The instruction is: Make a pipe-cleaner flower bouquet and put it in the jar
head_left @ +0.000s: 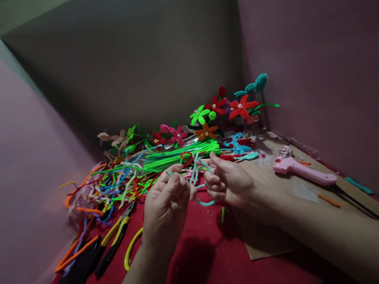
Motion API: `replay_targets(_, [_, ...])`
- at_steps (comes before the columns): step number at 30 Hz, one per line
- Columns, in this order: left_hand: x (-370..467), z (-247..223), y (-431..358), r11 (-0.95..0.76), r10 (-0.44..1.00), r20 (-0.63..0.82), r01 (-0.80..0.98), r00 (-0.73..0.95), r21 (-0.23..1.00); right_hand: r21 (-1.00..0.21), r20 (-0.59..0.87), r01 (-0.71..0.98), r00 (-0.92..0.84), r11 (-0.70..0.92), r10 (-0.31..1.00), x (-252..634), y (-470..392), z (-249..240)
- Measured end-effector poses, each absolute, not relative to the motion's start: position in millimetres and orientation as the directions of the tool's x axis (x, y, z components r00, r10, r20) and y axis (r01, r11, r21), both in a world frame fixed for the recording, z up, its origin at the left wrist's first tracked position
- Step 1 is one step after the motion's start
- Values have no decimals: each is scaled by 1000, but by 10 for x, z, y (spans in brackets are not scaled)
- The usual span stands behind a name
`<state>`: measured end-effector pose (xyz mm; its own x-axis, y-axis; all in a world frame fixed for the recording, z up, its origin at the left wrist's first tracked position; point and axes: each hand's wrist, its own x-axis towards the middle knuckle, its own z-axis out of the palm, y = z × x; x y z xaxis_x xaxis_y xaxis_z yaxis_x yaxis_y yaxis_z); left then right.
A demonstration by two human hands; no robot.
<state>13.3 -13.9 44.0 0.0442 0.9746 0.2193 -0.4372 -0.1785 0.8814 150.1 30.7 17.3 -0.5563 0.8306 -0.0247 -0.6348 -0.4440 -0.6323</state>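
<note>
Both of my hands are raised over the red cloth (207,267), close together. My right hand (229,178) is closed round pale turquoise pipe cleaners (206,203), which loop out in several thin strands between the hands. My left hand (167,203) is closed in a pinch, with a bit of turquoise showing at its fingertips. Its fingers hide most of what they grip. Just beyond the hands lies a bundle of bright green pipe cleaners (180,154). A short green piece (223,214) rests on the cloth below my right hand.
Loose coloured pipe cleaners (121,179) heap up on the left, near pliers (116,237) and a yellow handle (132,249). Finished pipe-cleaner flowers (205,132) stand at the back. On the right, a pink glue gun (304,172) lies on a brown board (269,242). Walls enclose the sides.
</note>
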Motion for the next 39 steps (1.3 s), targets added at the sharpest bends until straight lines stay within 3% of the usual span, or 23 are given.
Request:
replay_targets(4, [107,369,-27,5,990,42,-335,134,942,-735,-32,-548,-561,-399,827,1428,203,107])
replay_targets(10, [138,261,-35,29,989,10,-265,145,964,-796,14,-495,-590,-349,807,1363,123,52])
replay_targets(16, [115,276,1,-107,994,103,-271,-29,956,-844,160,-518,-488,-138,858,1349,166,-33])
replay_targets(24, [70,276,51,-222,972,199,-212,-126,952,-951,7,-278,-462,-137,887,1337,133,-74])
replay_targets(28, [52,218,73,-259,951,247,-41,-187,965,-997,16,-67,-542,-25,840,1326,93,-82])
replay_targets(34, [32,154,61,-359,887,419,280,-195,891,-994,-82,106,-712,-9,698,1355,62,-110])
replay_targets(37, [30,186,71,-344,882,401,245,-246,907,-993,-59,112,-723,32,688,1360,42,-84])
replay_targets(39, [21,239,98,-344,905,349,66,-242,937,-996,-53,88,-696,13,716,1346,30,-61])
